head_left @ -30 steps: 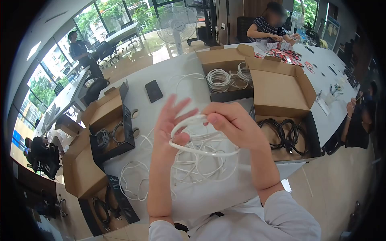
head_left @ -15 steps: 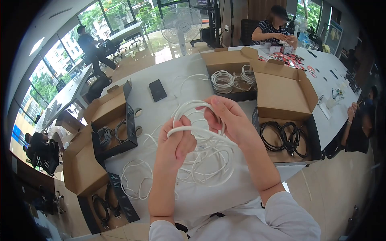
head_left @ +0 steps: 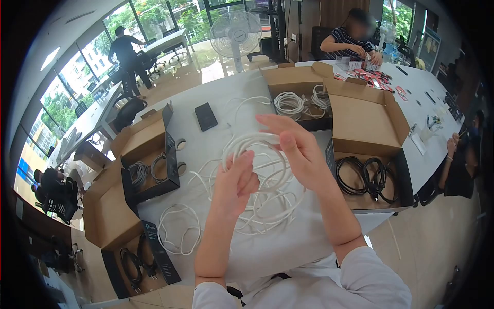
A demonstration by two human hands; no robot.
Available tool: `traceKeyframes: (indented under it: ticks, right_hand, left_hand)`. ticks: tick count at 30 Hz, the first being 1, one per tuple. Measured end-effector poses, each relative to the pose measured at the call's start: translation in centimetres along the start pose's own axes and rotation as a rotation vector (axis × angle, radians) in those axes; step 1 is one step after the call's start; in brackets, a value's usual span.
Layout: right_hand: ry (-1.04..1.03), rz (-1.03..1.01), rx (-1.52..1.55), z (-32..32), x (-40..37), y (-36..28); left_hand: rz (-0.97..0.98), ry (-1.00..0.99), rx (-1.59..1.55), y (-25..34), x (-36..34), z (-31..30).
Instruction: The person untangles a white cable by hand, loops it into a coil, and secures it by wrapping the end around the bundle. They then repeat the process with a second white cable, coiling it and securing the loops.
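One head-worn camera looks forward and down in a wide fisheye view, with the white sleeves (head_left: 370, 278) close at the bottom of the frame, left hand (head_left: 235, 183) and right hand (head_left: 306, 157) near its centre, tabletop (head_left: 288, 252) below them, and windows (head_left: 185, 15) far off at upper left

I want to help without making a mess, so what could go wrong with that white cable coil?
First, the white coil might spring open: the left grip is closed on it, but the right grip looks open. Second, it could snag on the loose white loops lying on the table below.
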State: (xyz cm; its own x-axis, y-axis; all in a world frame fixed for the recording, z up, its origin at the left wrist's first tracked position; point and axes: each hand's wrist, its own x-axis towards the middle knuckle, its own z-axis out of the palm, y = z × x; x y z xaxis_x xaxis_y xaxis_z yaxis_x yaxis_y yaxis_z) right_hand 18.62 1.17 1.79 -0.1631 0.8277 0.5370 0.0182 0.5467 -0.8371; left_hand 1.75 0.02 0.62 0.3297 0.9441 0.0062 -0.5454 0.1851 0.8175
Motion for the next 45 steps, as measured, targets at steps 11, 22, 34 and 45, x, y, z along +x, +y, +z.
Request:
traceKeyframes:
  ticks: [11,22,34,45]
  right_hand:
    - [-0.042,0.294,0.292,-0.8,1.0,0.6]
    - [-0.002,0.264,0.378,-1.2,1.0,0.3]
    - [0.076,0.258,0.44,-0.8,0.7,0.5]
    - [0.178,0.267,0.579,-0.7,0.7,0.8]
  left_hand:
    - [0.009,-0.196,-0.261,-0.7,0.8,-0.5]
    - [0.011,-0.133,-0.188,0.3,0.4,0.3]
    - [0.022,-0.128,-0.114,-0.3,0.1,0.5]
    - [0.114,-0.167,-0.068,-0.8,0.1,0.9]
